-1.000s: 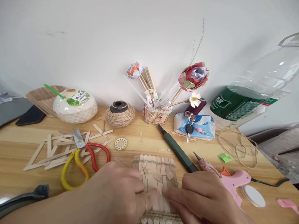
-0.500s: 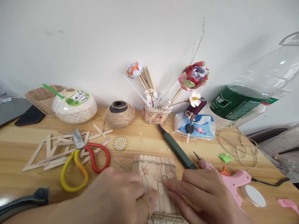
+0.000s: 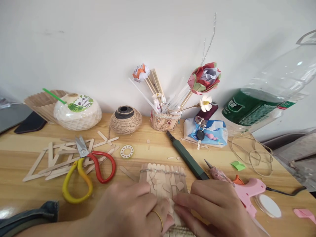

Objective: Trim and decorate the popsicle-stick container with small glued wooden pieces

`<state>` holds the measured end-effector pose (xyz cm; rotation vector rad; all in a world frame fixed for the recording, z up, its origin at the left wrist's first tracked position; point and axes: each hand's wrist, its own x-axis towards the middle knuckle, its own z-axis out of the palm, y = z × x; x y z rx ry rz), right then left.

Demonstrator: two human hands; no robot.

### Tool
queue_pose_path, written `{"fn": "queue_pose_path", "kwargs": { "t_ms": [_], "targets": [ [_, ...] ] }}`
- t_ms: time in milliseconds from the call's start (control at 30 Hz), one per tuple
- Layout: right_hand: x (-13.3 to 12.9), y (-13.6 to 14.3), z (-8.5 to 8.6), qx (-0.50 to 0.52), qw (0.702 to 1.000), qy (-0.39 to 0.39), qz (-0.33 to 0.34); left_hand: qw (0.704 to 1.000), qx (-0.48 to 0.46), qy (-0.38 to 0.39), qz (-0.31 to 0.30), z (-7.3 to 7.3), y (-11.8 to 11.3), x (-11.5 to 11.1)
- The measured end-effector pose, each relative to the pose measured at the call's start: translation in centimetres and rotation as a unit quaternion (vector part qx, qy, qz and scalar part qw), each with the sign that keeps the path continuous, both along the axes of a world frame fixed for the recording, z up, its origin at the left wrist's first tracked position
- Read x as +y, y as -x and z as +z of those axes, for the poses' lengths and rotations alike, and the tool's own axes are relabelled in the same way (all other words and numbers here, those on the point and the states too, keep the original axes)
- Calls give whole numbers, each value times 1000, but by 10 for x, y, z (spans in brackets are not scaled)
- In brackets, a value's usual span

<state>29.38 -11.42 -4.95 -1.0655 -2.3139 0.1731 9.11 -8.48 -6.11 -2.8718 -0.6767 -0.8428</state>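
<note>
A panel of craft sticks [image 3: 158,179] lies at the bottom middle, with twine across its top and lower part and small cut stick pieces on its face. My left hand [image 3: 138,209], with a ring, rests over its left side, fingers bent. From the right my right hand [image 3: 212,207] reaches onto the panel. The fingertips of both hands come together at a small pale piece [image 3: 171,205] on the panel's middle. Its lower part is hidden behind the fingers.
Scissors [image 3: 82,151] lie on loose sticks at left. Twine spool [image 3: 125,119], decorated flower pot [image 3: 165,120] and tissue pack [image 3: 206,133] stand behind. A green cutter [image 3: 189,158] and pink glue gun [image 3: 249,191] lie at right, near a large bottle [image 3: 251,107].
My left fingertips have shifted right and slightly down, towards the right hand's. Small pieces near the panel's middle sit differently. The view has moved slightly.
</note>
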Motion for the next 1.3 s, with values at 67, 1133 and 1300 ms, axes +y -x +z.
{"fn": "queue_pose_path", "kwargs": {
  "t_ms": [67, 1133, 1300],
  "targets": [
    [0, 1, -1, -2, 1000, 5, -4, 1000, -4, -5, 5, 0, -1, 1],
    [0, 1, -8, 43, 999, 5, -17, 1000, -9, -26, 13, -5, -4, 0],
    [0, 2, -8, 51, 999, 5, -16, 1000, -6, -20, 8, -6, -3, -1]
  ]
}}
